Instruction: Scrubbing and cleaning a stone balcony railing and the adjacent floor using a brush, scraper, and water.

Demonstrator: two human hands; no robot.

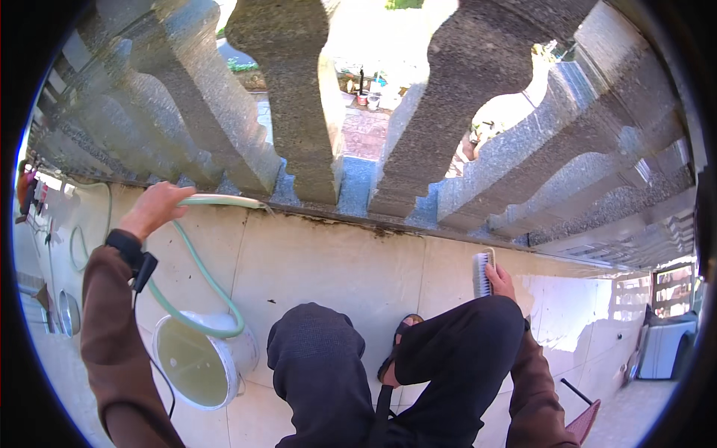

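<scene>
My left hand (157, 208) is closed around a pale green hose (224, 200) near its end. The open end points right, along the foot of the stone balustrade, and a little water seems to come from it. In my right hand (501, 281), beside my bent knee, is a scrubbing brush (483, 274) with pale bristles facing left. Dark dirt (386, 232) lies on the tiles by the base of the balusters, between my hands. The hose loops down over a white bucket (232, 341) holding cloudy, yellowish water.
Thick stone balusters (297, 101) rise in front of me, with a lower paved area visible between them. Light floor tiles (330, 252) look wet at the right. A dustpan-like reddish object (583, 421) with a dark handle is lower right; a pale appliance-like box (665, 350) stands beyond.
</scene>
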